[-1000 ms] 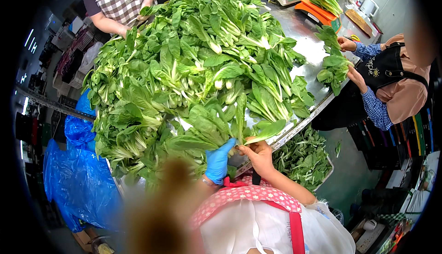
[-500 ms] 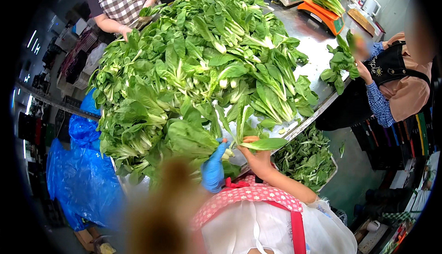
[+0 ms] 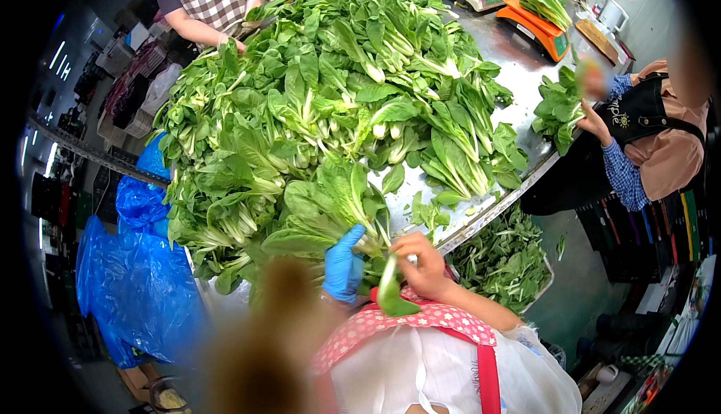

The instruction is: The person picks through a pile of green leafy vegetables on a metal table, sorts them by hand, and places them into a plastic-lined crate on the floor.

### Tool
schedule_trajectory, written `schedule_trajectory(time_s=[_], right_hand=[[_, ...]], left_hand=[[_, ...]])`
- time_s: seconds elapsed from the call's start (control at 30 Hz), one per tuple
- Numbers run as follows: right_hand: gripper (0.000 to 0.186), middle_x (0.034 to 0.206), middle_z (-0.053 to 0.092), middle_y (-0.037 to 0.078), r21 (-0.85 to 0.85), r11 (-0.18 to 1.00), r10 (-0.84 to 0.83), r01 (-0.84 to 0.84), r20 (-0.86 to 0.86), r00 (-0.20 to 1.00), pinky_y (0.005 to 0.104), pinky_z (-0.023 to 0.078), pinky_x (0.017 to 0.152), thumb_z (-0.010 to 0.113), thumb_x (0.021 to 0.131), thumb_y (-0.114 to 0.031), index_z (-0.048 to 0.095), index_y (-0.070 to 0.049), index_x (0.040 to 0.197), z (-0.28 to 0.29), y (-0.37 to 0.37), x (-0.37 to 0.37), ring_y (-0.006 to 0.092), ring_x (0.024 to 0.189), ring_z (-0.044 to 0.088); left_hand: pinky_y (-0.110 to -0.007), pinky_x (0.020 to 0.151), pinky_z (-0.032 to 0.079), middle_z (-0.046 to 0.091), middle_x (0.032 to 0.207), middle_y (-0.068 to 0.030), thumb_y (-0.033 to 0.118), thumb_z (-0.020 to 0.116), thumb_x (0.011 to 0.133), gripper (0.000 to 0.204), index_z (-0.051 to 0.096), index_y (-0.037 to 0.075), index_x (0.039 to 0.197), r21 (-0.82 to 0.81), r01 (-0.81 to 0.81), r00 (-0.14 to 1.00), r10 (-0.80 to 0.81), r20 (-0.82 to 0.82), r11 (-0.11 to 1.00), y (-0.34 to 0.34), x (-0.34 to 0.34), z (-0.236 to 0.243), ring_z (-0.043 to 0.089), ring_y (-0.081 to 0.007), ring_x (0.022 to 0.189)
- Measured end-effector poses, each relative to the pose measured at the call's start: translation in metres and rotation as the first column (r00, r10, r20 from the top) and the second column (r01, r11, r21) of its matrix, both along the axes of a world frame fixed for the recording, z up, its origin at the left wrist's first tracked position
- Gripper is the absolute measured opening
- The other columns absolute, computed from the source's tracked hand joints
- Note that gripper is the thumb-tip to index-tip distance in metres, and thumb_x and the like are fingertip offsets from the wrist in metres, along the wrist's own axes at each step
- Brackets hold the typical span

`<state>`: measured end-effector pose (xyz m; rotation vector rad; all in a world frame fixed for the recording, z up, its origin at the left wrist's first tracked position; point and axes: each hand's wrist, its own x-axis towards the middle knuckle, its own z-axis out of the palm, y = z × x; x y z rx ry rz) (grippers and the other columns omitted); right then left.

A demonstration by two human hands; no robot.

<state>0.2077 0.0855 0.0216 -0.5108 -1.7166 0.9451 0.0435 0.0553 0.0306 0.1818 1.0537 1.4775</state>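
Greens (image 3: 323, 106) lie on the table (image 3: 526, 76), with leaves (image 3: 503, 252) below right, seemingly in a tub (image 3: 544, 289).

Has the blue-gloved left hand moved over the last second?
Yes: the left hand has shifted slightly left, judged against the orange scale on the metal table.

The person's left hand (image 3: 344, 270) wears a thin, wrinkled blue glove (image 3: 342, 283); the right hand (image 3: 425, 267) and its forearm are bare. Below the near edge of the metal table (image 3: 490, 217) show a pink apron (image 3: 443, 316) patterned with white flowers, a plain red strap (image 3: 488, 382) and a loose, sheer white garment (image 3: 529, 369) with a thin white tie (image 3: 418, 361).
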Motion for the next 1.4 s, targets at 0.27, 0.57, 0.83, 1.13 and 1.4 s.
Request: schedule_trajectory(time_s=[0.27, 0.57, 0.83, 1.13, 1.4], right_hand=[[0.04, 0.1, 0.062, 0.01, -0.893, 0.421, 0.198, -0.159, -0.08, 0.977, 0.0265, 0.045, 0.071, 0.055, 0.091, -0.03, 0.056, 0.004, 0.111, -0.002, 0.014, -0.014, 0.0147, 0.085, 0.058], [0.015, 0.088, 0.062, 0.007, -0.761, 0.617, -0.009, -0.2, -0.261, 0.965, 0.0246, 0.044, 0.067, 0.059, 0.088, -0.014, 0.06, 0.001, 0.09, 0.018, 0.007, -0.014, 0.0097, 0.074, 0.055], [0.016, 0.073, 0.055, 0.007, -0.362, 0.924, -0.035, 0.118, 0.228, 0.973, 0.0273, 0.043, 0.056, 0.066, 0.078, -0.009, 0.06, 0.002, 0.088, 0.017, 0.01, -0.022, 0.0139, 0.064, 0.054], [0.03, 0.104, 0.06, 0.015, -0.02, 0.946, -0.235, 0.324, 0.644, 0.728, 0.0322, 0.045, 0.08, 0.067, 0.08, -0.02, 0.061, 0.003, 0.098, -0.004, 0.036, 0.004, 0.0213, 0.093, 0.058], [0.025, 0.085, 0.065, 0.004, -0.662, 0.75, 0.225, -0.001, 0.254, 0.941, 0.023, 0.044, 0.076, 0.063, 0.085, -0.019, 0.062, 0.002, 0.1, 0.021, 0.018, -0.021, 0.0105, 0.082, 0.058]], left_hand=[[-0.028, 0.084, 0.044, 0.061, 0.103, -0.0089, 0.009, 0.059, 0.085, 0.029, 0.057, -0.005, 0.111, 0.013, -0.021, 0.999, 0.022, -0.032, 1.0, -0.01, 0.001, 0.001, 0.057, -0.0169, 0.094], [-0.029, 0.083, 0.045, 0.06, 0.105, -0.0084, 0.007, 0.059, 0.085, 0.03, 0.055, -0.002, 0.113, -0.011, -0.088, 0.996, 0.088, -0.036, 0.996, -0.014, -0.01, -0.005, 0.057, -0.0162, 0.094], [-0.029, 0.084, 0.046, 0.061, 0.105, -0.0065, 0.003, 0.061, 0.082, 0.028, 0.057, 0.002, 0.11, -0.001, -0.112, 0.955, 0.108, -0.277, 0.994, -0.012, 0.016, 0.002, 0.059, -0.0166, 0.094], [-0.03, 0.088, 0.043, 0.06, 0.11, -0.0082, 0.008, 0.061, 0.084, 0.031, 0.058, -0.001, 0.113, -0.008, -0.138, 0.955, 0.131, -0.267, 0.99, -0.012, 0.003, 0.011, 0.057, -0.0163, 0.098], [-0.03, 0.092, 0.04, 0.058, 0.115, -0.0076, 0.015, 0.06, 0.086, 0.031, 0.057, 0.001, 0.114, -0.148, 0.067, 0.854, -0.134, -0.503, 0.987, -0.02, 0.001, 0.027, 0.053, -0.0161, 0.106]])
